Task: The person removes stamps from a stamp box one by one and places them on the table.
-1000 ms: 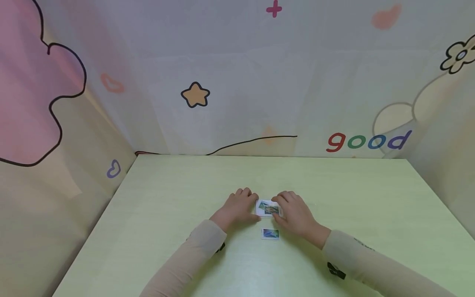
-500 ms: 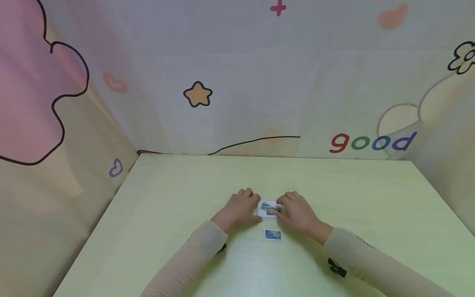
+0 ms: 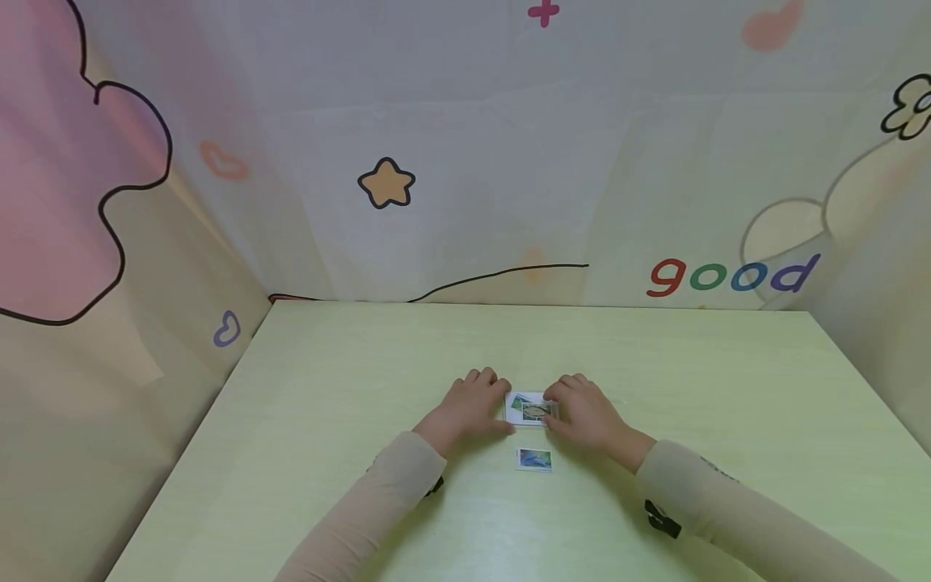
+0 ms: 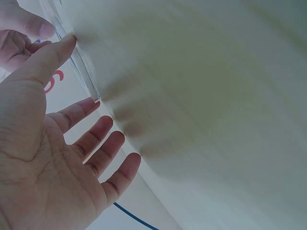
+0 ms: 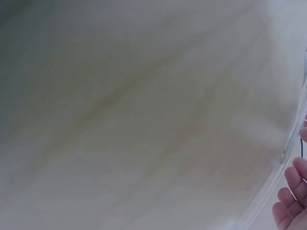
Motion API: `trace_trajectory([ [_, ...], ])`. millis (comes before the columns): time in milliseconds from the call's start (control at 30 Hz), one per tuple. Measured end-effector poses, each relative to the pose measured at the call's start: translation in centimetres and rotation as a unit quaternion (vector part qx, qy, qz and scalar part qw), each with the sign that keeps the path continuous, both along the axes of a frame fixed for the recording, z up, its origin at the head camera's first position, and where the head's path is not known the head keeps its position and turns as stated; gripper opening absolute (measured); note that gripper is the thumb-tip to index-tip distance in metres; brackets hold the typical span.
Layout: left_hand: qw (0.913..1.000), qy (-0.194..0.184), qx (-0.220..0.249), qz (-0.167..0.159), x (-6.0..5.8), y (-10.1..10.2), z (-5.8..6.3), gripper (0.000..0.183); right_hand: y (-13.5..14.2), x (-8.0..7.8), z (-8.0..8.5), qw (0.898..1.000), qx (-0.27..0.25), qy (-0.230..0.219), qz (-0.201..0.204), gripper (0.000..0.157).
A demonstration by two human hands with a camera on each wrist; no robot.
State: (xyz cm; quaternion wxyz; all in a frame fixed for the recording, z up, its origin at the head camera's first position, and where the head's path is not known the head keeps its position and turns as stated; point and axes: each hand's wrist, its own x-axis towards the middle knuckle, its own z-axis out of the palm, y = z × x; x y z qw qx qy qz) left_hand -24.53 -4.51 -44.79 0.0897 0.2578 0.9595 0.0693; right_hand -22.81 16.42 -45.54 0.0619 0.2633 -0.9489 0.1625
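A flat, thin, clear-edged case (image 3: 514,419) lies on the table, with small stamp-like pictures showing on a white ground. My left hand (image 3: 469,409) holds its left end, thumb at the near corner and index finger at the far corner. The other left fingers are spread and loosely bent in the left wrist view. At the right end, my right hand (image 3: 587,414) grips the case between thumb and index finger, covering part of that end. A small white-bordered picture (image 3: 534,460), bluish green, lies apart just in front of the case.
The pale green table (image 3: 349,364) runs back to a cloth backdrop (image 3: 480,178) with printed shapes and the word "good". More cloth hangs along the left and right sides. The right wrist view shows mostly blurred table surface, with fingers at its right edge.
The whole head view has shifted slightly. Both hands keep their hold at the case's ends, and the right hand sits marginally further right. The loose picture stays in place.
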Motion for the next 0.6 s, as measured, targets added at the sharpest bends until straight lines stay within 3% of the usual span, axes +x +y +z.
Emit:
trace_trajectory([
  [600, 1.0, 0.004, -0.003, 0.0, 0.02, 0.1, -0.01, 0.06, 0.41, -0.59, 0.01, 0.999, -0.009, -0.041, 0.012, 0.025],
])
